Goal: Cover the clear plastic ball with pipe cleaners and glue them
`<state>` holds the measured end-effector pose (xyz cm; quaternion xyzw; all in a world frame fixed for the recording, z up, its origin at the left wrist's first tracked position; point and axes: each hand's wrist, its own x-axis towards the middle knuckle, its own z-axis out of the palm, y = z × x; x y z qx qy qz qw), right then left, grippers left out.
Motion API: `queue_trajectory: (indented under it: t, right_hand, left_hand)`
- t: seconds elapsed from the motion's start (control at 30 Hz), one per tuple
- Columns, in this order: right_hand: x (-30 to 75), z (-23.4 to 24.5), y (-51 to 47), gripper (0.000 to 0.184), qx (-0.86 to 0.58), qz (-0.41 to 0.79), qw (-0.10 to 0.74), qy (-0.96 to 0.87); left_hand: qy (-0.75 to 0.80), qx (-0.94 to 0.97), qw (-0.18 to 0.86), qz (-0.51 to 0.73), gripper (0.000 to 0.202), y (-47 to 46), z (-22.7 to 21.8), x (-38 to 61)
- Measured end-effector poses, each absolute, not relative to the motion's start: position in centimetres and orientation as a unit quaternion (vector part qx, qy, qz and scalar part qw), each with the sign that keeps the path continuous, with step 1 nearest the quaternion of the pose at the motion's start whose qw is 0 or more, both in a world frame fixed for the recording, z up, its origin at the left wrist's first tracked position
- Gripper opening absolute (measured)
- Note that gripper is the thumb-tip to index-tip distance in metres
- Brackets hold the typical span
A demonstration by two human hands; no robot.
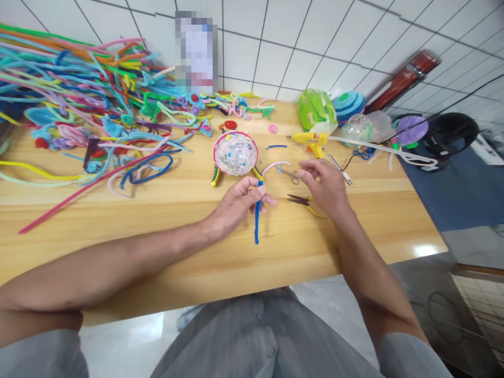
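Note:
Between thumb and fingertips, my left hand [248, 197] pinches a short blue pipe cleaner [257, 226], which hangs down over the tabletop. My right hand [325, 186] is bent over the table with its thumb and forefinger closed at the handle of a small pair of scissors [293, 175]; one finger ring shows beside the fingertips. Just below lie dark-bladed pliers or snips [299, 200] with yellow handles, partly behind my right wrist. Beyond my left hand sits a round whitish ball-like piece [236, 152] with a pink rim and green-and-yellow handles sticking out beneath it.
A yellow glue gun [313, 140] lies behind my right hand, beside a white-and-dark pen-like tool [340, 169]. Coloured pipe cleaners [79, 89] are heaped at the left. A green package [315, 109] and a black round object [452, 136] stand along the back right.

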<state>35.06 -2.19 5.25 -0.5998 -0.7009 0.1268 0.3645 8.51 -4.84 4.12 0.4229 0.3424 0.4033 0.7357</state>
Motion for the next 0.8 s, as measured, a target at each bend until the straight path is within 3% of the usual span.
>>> queue_trajectory:
  t: [0.13, 0.2, 0.37, 0.8]
  right_hand:
    - [30.6, 7.3, -6.0, 0.046, -0.515, 0.424, 0.355, -0.655]
    - [29.0, 8.1, -7.4, 0.043, -0.488, 0.479, 0.329, -0.651]
    - [28.2, 8.0, -7.9, 0.021, -0.538, 0.416, 0.314, -0.663]
    - [31.6, 6.8, -4.4, 0.044, -0.521, 0.511, 0.450, -0.514]
  left_hand:
    - [0.333, 0.430, 0.709, 0.450, 0.048, -4.7, 5.5, 8.1]
    - [0.333, 0.428, 0.699, 0.466, 0.051, -4.6, 6.1, 7.9]
    - [0.331, 0.416, 0.686, 0.496, 0.058, -4.4, 7.0, 7.5]
    - [0.386, 0.444, 0.676, 0.443, 0.059, -4.1, 4.8, 7.6]
